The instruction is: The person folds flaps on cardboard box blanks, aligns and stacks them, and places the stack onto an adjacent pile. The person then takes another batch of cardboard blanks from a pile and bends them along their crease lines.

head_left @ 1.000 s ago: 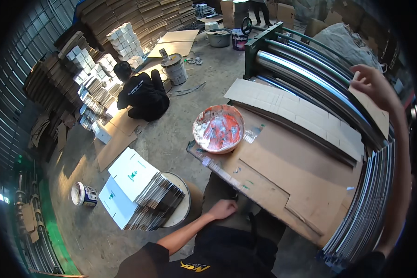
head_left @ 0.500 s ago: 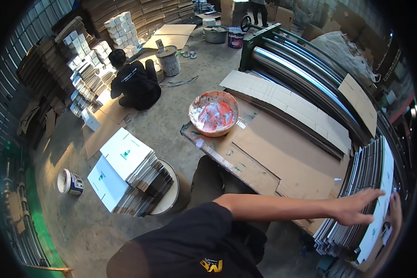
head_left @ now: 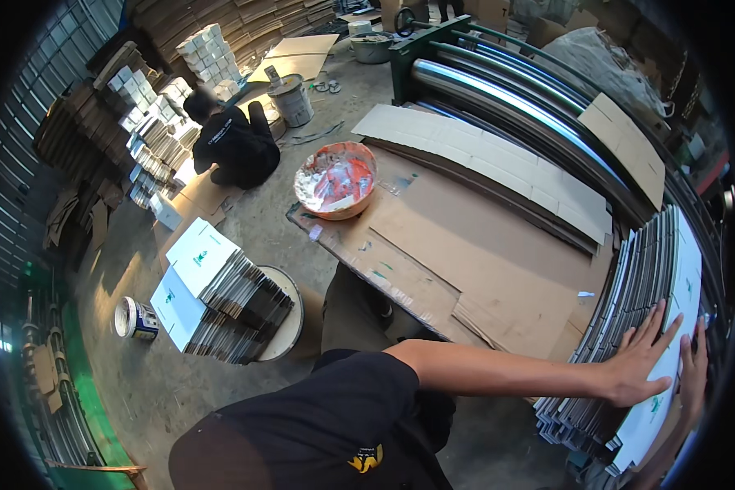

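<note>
At the right, a thick stack of folded white cardboard boxes [head_left: 684,282] with small green prints leans on edge. My left arm reaches across to it. On the stack's edges and outer white face lies my left hand [head_left: 639,359], open with fingers spread and holding nothing. Just beyond, along the outer side of the same stack, is my right hand [head_left: 694,371], its visible fingers stretched upward. The rest of that hand is partly lost at the dark rim. A cardboard-covered worktable [head_left: 498,257] stands beside the stack.
An orange basin [head_left: 335,181] with red and white residue sits on the table corner. Behind stands a roller machine [head_left: 498,90]. More flat boxes [head_left: 208,269] lie on a drum [head_left: 290,314] at left, near a small pail [head_left: 136,318]. Another person [head_left: 235,147] sits on the floor.
My left hand has come down onto the stack, with its fingers now spread against it. My right hand stays at the outer side. The view has shifted slightly.
</note>
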Tool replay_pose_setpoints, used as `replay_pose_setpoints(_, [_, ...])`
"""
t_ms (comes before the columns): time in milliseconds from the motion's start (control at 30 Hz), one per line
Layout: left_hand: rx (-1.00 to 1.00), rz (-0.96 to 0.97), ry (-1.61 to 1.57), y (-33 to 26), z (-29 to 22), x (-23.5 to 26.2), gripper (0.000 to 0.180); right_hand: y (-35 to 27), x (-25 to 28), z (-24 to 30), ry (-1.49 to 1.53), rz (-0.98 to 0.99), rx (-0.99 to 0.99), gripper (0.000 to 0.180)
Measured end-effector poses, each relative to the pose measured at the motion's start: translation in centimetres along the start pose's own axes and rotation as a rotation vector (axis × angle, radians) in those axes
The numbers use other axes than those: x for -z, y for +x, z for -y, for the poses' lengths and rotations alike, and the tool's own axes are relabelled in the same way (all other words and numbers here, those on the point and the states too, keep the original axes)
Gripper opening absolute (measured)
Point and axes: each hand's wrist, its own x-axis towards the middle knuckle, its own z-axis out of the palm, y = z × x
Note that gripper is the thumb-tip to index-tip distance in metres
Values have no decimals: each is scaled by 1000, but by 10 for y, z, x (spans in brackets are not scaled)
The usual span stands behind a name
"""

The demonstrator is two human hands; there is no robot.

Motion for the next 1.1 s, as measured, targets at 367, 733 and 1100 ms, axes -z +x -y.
replay_pose_setpoints(367, [-100,-47,73,11,-2,-12,112,-16,11,23,188,-11,-69,68])
replay_pose_setpoints(733, [-412,-143,-107,20,-18,-20,124,-41,41,61,217,-154,-76,68])
replay_pose_setpoints(1100, [-992,-216,-161,-35,-94,53,91,-98,7,154,547,-213,98,66])
